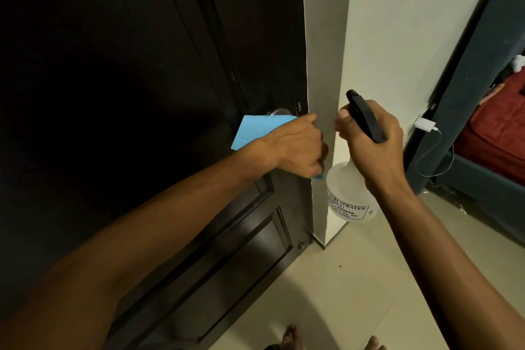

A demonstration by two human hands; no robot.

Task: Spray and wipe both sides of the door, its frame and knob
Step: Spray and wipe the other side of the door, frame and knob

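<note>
Head view, cloth [257, 129] beside door [142, 65] edge

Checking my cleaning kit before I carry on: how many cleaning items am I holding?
2: a light blue folded cloth in the left hand by the dark door's knob, and a translucent white spray bottle in the right hand beside the white wall.

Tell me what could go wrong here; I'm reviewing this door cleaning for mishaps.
1. The white plug-in charger with its cable sits on the wall just right of the translucent plastic spray bottle gripped by the right hand; stray mist might wet it.
2. The folded blue cloth held by the left hand covers most of the round metal knob, so the dark wooden door could swing if pushed.
</note>
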